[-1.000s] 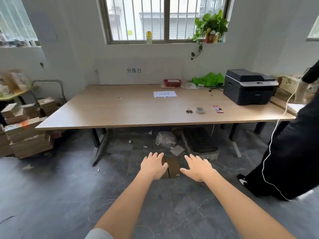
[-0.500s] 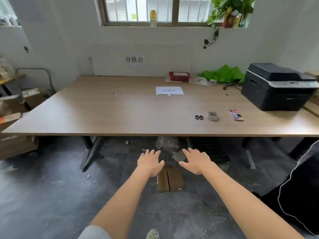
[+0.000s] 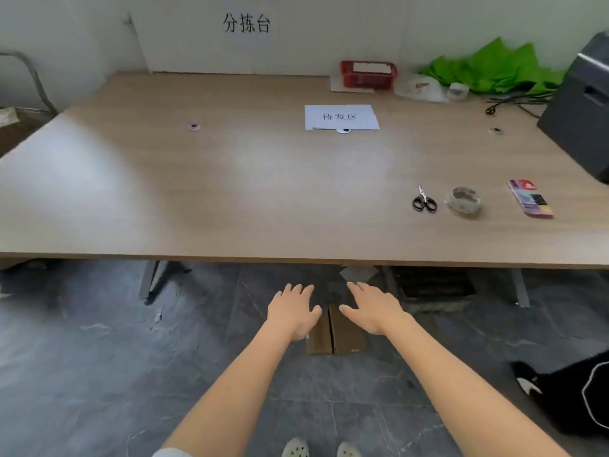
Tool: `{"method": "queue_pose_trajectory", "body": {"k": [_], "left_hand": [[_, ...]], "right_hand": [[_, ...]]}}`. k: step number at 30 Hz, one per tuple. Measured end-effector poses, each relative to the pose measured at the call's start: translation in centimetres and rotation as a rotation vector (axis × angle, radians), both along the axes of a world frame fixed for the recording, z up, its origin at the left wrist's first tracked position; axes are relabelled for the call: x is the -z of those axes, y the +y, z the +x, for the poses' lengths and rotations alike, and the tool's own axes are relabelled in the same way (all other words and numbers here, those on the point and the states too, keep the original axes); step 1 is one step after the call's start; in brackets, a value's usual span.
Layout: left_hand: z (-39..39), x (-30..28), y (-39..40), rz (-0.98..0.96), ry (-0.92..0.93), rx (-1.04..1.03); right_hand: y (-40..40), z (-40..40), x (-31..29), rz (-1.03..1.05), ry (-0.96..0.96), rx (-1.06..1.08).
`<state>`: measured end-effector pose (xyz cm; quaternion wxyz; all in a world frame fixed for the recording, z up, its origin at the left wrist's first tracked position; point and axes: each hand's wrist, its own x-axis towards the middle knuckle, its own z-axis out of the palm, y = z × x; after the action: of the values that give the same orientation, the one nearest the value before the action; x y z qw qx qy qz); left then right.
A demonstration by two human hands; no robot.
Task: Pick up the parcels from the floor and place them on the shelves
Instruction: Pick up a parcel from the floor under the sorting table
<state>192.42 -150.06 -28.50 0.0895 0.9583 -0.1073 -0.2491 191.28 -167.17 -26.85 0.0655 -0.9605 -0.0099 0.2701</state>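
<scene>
Our left arm: bare forearm, extended forward and slightly inward from the lower edge of the view; a pale sleeve edge shows at the elbow end. Our left hand [image 3: 294, 313]: palm down, fingers spread and straight, thumb angled inward, holding nothing. Our right arm: bare forearm, extended forward from the lower right, converging toward the left one. Our right hand [image 3: 372, 311]: palm down, fingers loosely splayed and pointing forward-left, thumb angled inward, likewise holding nothing. The two hands sit level, near each other but not touching. Our feet: toes of pale perforated shoes at the bottom edge.
</scene>
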Motion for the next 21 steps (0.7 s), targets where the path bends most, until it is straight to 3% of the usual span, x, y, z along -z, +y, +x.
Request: {"method": "queue_pose_trajectory", "body": {"k": [5,10,16,21], "left_hand": [[3.7,14.6,-1.1,-0.024,0.058,-0.058],[7.4,31.7,-2.5,-0.103,0.119,-0.141],[12.2,51.7,-3.8,-0.313,0.188,-0.445],[14.9,62.0,-4.3,-0.409,0.230,-0.574]], "right_hand": [[-1.0,3.6,14.1,0.124,0.042,0.052],[-1.4,6.7,32.5,0.375,0.125,0.225],[-1.0,12.5,53.3,0.642,0.142,0.489],[-0.8,14.2,63.3,0.636,0.167,0.519]]}}
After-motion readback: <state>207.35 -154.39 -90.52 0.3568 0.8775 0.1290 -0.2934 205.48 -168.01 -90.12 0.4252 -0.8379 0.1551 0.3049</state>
